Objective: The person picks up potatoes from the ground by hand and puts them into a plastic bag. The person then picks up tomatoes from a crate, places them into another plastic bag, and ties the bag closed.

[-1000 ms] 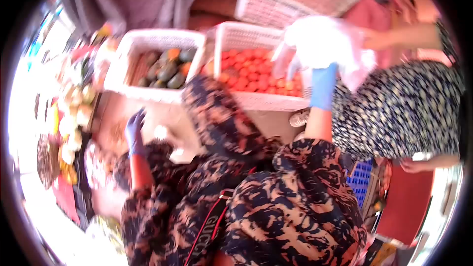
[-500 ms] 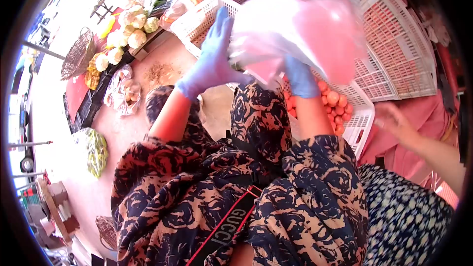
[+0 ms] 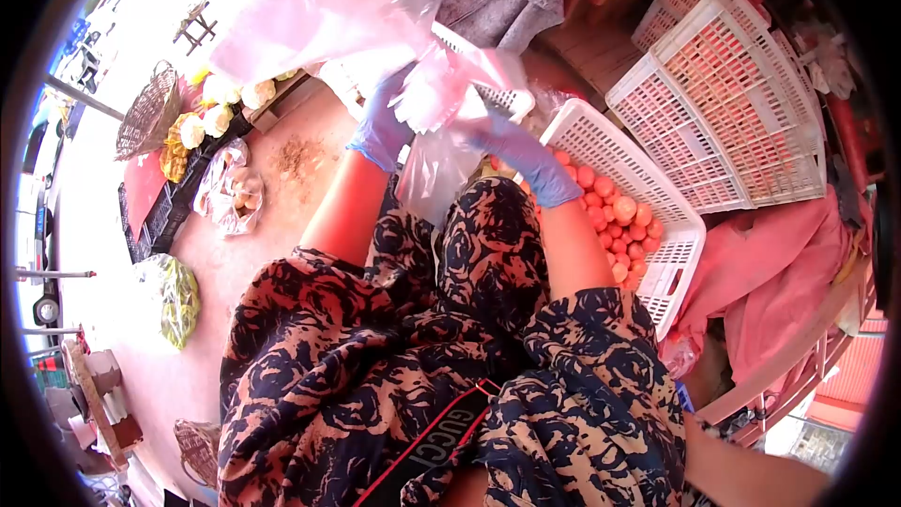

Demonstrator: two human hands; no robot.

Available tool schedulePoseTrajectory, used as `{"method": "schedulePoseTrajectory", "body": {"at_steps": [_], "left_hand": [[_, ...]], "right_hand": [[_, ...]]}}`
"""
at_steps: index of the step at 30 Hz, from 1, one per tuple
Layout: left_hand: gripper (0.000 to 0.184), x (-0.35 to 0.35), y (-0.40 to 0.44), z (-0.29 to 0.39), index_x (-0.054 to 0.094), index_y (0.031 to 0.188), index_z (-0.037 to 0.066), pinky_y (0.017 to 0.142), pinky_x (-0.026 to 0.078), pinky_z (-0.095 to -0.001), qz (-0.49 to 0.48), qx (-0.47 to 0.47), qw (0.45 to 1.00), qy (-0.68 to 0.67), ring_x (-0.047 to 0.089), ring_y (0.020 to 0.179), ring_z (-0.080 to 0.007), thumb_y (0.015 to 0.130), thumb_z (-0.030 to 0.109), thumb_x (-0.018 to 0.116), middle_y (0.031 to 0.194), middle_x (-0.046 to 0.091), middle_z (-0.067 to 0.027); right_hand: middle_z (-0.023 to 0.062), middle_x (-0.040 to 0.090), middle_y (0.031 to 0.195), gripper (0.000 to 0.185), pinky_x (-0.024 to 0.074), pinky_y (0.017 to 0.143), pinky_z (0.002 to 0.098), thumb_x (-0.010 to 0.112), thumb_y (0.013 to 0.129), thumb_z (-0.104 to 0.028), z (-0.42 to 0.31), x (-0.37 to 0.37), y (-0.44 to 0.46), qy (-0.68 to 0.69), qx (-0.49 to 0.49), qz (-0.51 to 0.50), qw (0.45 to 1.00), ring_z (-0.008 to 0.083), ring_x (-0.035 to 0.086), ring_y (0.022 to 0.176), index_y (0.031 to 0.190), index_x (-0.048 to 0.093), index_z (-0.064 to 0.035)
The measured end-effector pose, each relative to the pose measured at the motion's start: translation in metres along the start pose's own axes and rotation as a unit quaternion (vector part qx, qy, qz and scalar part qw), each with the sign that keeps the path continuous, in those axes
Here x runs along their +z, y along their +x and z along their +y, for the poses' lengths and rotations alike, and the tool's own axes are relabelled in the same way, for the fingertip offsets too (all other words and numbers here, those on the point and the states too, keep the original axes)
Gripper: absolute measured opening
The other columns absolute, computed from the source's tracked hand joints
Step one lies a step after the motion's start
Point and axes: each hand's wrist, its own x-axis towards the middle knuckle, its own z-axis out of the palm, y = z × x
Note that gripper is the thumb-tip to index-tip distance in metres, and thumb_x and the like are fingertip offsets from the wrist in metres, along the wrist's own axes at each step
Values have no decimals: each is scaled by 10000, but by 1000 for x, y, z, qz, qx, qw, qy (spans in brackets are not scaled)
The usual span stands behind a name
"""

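A thin, pinkish see-through plastic bag point(image 3: 328, 14) billows up and to the left, its gathered part bunched between my hands. My left hand point(image 3: 383, 122), in a blue glove, is closed on the left side of the bunch. From the right, my right hand point(image 3: 526, 158), gloved the same way, grips the bunch too; its fingertips are partly hidden by plastic. A clear flap of plastic hangs below, over my knees. Just right of my right hand, a white slotted crate point(image 3: 690, 253) holds many orange-red tomatoes point(image 3: 615, 216).
White crates point(image 3: 723, 103) lean at the right beside a red cloth point(image 3: 779, 263). Another white crate point(image 3: 511, 99) stands ahead. On the left floor are a bag of round produce point(image 3: 230, 190), a bag of green produce point(image 3: 178, 305) and a wicker basket point(image 3: 150, 113). Another person's arm point(image 3: 751, 469) shows lower right.
The bag has swung from upper right to upper left, and my right hand has moved left with it. My left hand has closed on the plastic. The other person's arm has dropped lower.
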Motion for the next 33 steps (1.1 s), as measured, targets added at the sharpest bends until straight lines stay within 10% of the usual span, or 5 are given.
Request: {"method": "schedulePoseTrajectory", "body": {"at_steps": [10,14,17,19,33], "left_hand": [[388,-118,41,39,491,1135,-13,764,484,-353,-210,32,977,22,572,918,-252,914,282,373,1030,587,-136],[335,-87,14,33,499,1144,17,737,507,-342,52,103,993,29,597,935,-247,915,225,371,1070,595,-123],[267,-28,-12,26,523,1107,28,718,531,-298,206,98,971,-66,621,864,-200,907,137,382,981,620,-99],[282,-56,2,25,509,1123,24,759,530,-355,228,123,965,-40,617,907,-228,899,132,376,1013,614,-107],[565,-197,101,32,435,1275,56,928,387,-307,173,-45,858,481,490,1094,-182,842,398,556,1212,513,-92]], "right_hand": [[117,627,922,515,444,822,311,712,717,-356,62,33,-3,-181,108,5,978,217,588,865,1065,583,1],[118,603,948,634,434,843,354,754,658,-331,70,88,7,-434,-148,171,872,252,573,904,1142,499,-11],[177,598,919,447,424,853,421,723,672,-284,77,116,16,-452,-43,270,849,338,554,963,988,577,-3],[159,623,709,91,473,632,353,572,770,-68,94,96,16,-328,-51,373,866,245,606,652,802,632,-7],[-3,624,953,249,328,440,156,506,900,-144,48,1,-93,89,65,465,878,13,358,481,1121,570,-47]]}}
